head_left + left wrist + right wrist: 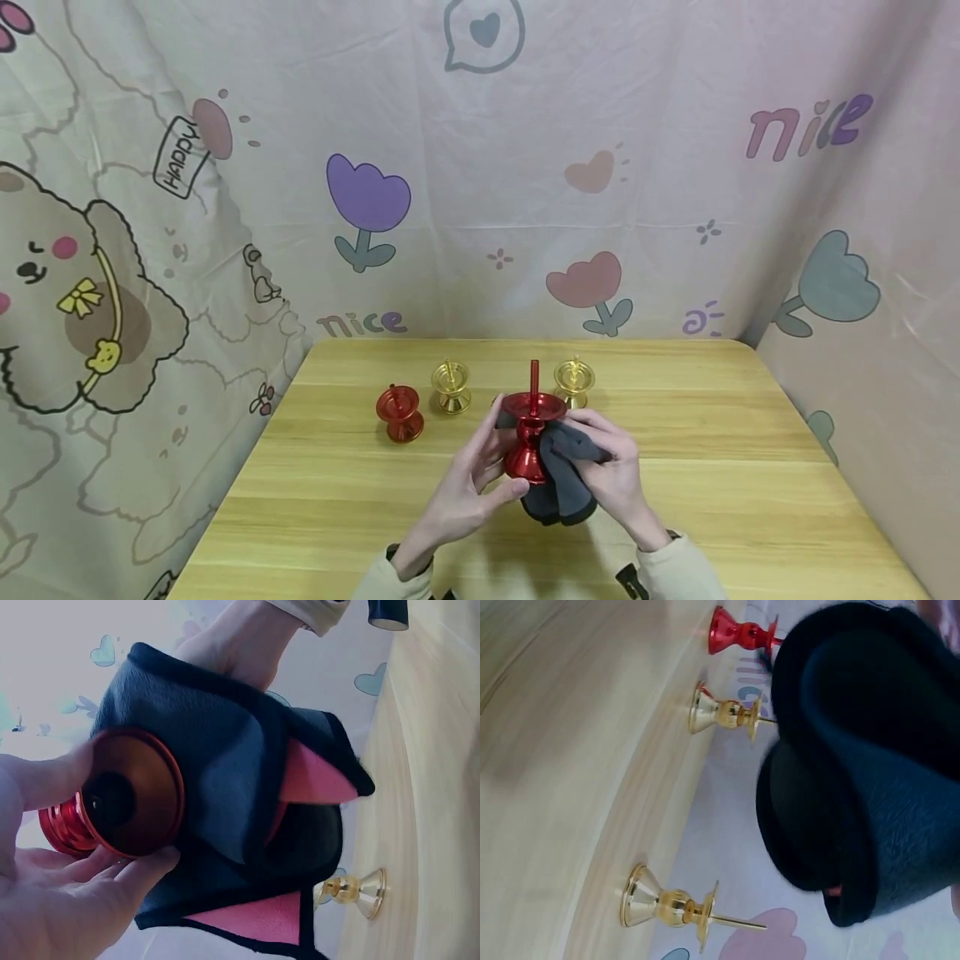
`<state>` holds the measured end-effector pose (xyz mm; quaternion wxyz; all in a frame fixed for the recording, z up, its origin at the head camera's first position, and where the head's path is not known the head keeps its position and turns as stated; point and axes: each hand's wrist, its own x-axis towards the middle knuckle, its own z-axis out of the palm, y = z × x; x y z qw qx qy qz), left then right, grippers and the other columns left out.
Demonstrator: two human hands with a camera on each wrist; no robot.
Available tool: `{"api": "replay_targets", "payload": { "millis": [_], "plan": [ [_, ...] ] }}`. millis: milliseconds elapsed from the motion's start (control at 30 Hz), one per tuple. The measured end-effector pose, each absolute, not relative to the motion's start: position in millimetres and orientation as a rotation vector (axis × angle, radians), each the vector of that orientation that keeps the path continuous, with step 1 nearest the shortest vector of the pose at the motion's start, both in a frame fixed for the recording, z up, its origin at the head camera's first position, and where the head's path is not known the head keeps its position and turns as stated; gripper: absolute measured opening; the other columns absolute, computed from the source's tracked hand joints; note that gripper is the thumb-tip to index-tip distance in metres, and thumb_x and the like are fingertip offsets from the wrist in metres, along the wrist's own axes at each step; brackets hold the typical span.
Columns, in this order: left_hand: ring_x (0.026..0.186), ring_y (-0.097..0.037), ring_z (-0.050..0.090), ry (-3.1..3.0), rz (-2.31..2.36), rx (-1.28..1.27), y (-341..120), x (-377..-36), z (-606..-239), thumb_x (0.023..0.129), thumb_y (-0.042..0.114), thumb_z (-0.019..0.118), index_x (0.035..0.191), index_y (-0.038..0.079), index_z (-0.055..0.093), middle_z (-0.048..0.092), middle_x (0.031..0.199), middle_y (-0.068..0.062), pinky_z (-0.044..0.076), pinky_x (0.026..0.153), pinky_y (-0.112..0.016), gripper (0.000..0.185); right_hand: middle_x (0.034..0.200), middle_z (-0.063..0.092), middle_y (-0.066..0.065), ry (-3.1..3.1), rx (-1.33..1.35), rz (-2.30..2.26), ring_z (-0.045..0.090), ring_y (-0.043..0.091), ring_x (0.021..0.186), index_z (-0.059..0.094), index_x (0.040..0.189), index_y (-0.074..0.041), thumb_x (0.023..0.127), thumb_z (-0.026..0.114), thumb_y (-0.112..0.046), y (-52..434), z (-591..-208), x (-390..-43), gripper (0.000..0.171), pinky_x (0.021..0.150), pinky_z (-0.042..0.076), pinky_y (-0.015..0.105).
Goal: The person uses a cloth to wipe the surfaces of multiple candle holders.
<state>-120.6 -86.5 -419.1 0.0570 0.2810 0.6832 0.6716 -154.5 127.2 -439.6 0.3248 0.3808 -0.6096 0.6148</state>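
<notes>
A shiny red candle holder point(527, 462) with a wide dish and an upright spike is held above the table in my left hand point(463, 498), the thumb at its base. Its hollow base point(154, 796) faces the camera in the left wrist view. My right hand point(613, 468) grips a dark grey cloth point(572, 493) against the right side of the holder. Pink patches point(322, 774) show on the cloth's folds. The cloth hides most of the right fingers in the right wrist view.
Another red candle holder point(403, 427) stands on the wooden table point(300, 508) at the left. Two gold candle holders stand farther back, one point(452, 398) left of the held piece and one point(574, 385) behind it. A printed curtain point(480, 192) surrounds the table's back and sides.
</notes>
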Motion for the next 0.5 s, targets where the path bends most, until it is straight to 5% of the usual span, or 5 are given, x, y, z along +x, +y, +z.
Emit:
{"api": "replay_targets", "payload": {
  "millis": [133, 300, 500],
  "plan": [
    [0.139, -0.043, 0.047, 2.049, 2.057, 0.780, -82.2, -118.6, -416.9, 0.093, 0.009, 0.072, 0.164, 0.024, 0.003, 0.036, 0.156, -0.022, 0.051, 0.108, -0.034, 0.100, 0.110, 0.072, 0.021, -1.569, 1.011, 1.439, 0.068, 0.013, 0.110, 0.074, 0.106, 0.011, 0.078, 0.066, 0.020, 123.6, -441.4, -155.8, 0.031, 0.098, 0.054, 0.019],
    [0.131, -0.034, 0.055, 2.103, 2.098, 0.738, -80.4, -117.4, -415.8, 0.087, 0.010, 0.078, 0.164, 0.025, 0.011, 0.044, 0.143, -0.019, 0.055, 0.101, -0.030, 0.103, 0.108, 0.070, 0.027, -1.525, 1.030, 1.295, 0.068, 0.018, 0.111, 0.073, 0.107, 0.011, 0.093, 0.066, -0.001, 118.9, -440.9, -155.8, 0.020, 0.101, 0.053, 0.021],
    [0.124, -0.016, 0.059, 2.210, 2.077, 0.798, -84.2, -119.4, -417.6, 0.089, 0.009, 0.076, 0.163, 0.018, 0.016, 0.061, 0.130, -0.020, 0.052, 0.107, -0.030, 0.096, 0.113, 0.073, 0.011, -1.623, 0.966, 1.496, 0.068, 0.010, 0.110, 0.074, 0.105, 0.009, 0.074, 0.067, 0.024, 123.2, -438.7, -152.6, 0.035, 0.097, 0.054, 0.018]
  ]
}}
